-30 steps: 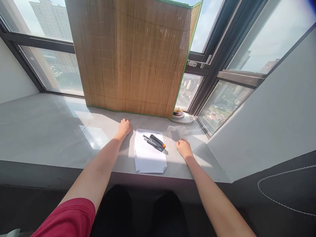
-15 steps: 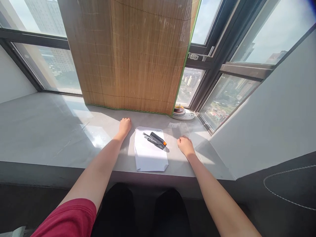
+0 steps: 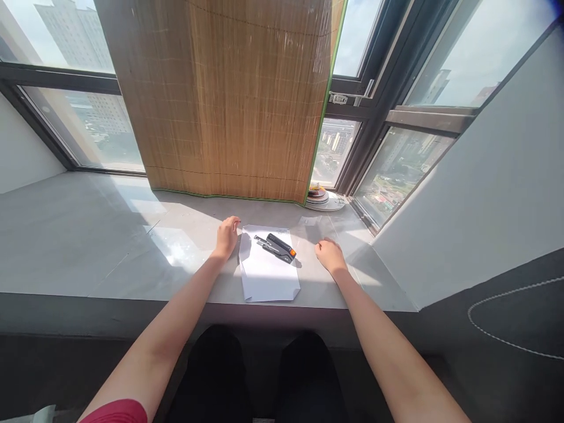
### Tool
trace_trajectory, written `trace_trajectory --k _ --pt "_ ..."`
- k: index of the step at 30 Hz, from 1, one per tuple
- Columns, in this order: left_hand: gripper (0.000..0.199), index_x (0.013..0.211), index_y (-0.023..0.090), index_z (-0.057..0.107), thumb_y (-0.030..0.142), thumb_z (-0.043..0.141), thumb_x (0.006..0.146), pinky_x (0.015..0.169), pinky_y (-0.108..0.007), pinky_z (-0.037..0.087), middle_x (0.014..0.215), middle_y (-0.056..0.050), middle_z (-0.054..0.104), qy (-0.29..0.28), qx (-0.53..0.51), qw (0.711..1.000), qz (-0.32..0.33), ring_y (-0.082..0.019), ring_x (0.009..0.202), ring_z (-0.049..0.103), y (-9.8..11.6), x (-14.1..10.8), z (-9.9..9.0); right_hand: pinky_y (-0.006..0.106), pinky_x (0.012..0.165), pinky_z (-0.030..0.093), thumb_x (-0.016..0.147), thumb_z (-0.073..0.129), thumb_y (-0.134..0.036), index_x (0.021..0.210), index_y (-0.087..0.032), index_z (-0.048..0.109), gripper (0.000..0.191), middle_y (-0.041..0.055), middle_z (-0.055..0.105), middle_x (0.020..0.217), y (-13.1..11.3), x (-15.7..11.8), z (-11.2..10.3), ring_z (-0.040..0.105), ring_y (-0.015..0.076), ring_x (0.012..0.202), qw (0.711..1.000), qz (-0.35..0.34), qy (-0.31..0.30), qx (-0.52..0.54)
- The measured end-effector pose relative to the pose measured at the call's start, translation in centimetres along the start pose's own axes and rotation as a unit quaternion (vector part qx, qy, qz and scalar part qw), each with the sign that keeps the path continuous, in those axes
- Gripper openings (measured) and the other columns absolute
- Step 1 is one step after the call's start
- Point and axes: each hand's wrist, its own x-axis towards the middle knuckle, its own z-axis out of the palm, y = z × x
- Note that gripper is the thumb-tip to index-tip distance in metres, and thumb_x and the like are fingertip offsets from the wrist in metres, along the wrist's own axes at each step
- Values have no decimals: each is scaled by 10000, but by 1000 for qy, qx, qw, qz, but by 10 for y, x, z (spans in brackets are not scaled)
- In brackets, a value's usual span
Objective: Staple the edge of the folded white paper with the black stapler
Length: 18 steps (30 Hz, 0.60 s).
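Observation:
A small stack of white paper [image 3: 264, 282] lies on the light grey window sill, its lower right corner bent. Across the sheets rests a black stapler [image 3: 277, 248] with an orange part at its right end and its arms spread apart. My left hand [image 3: 227, 236] hovers by the paper's upper left edge; its fingers are loosely bent and a little apart, with nothing seen in them. On the sill to the right of the paper, my right hand [image 3: 329, 254] rests curled into a fist, apart from the sheets and the stapler.
A bamboo blind [image 3: 229, 106] with a green edge hangs down to the back of the sill [image 3: 110, 247]. Stacked plates [image 3: 324, 201] stand at its right lower corner. A clear flat sheet [image 3: 311, 226] lies near my right hand. A beaded cord [image 3: 493, 302] hangs at the right.
My left hand has lifted from a fist on the sill, turned, and moved slightly right toward the paper, its fingers loosening. My right hand, the paper and the stapler stay put.

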Motion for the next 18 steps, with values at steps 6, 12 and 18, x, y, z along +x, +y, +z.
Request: trace_trajectory --k 6,12,18 --pt "178 1043 225 704 113 567 1026 882 -361 545 1063 -91 773 -28 -84 994 62 -243 980 714 44 -35 18 331 801 359 1022 442 -204 721 -200 653 368 107 686 922 3 0 -2 583 205 807 1000 1 7 12" --pt "200 919 230 683 81 576 1000 889 -373 519 985 -66 745 -123 -43 983 133 -242 945 675 45 -31 22 324 781 395 1037 502 -353 716 -223 587 356 64 641 824 -12 -5 -4 561 206 800 988 -38 73 134" --pt "188 937 236 688 112 574 1020 937 -391 449 1003 -49 774 -161 -26 973 161 -240 1007 684 50 -33 14 371 919 520 907 741 -472 1204 -236 725 380 79 739 1191 -77 -3 8 652 251 1068 912 -194 -14 362"
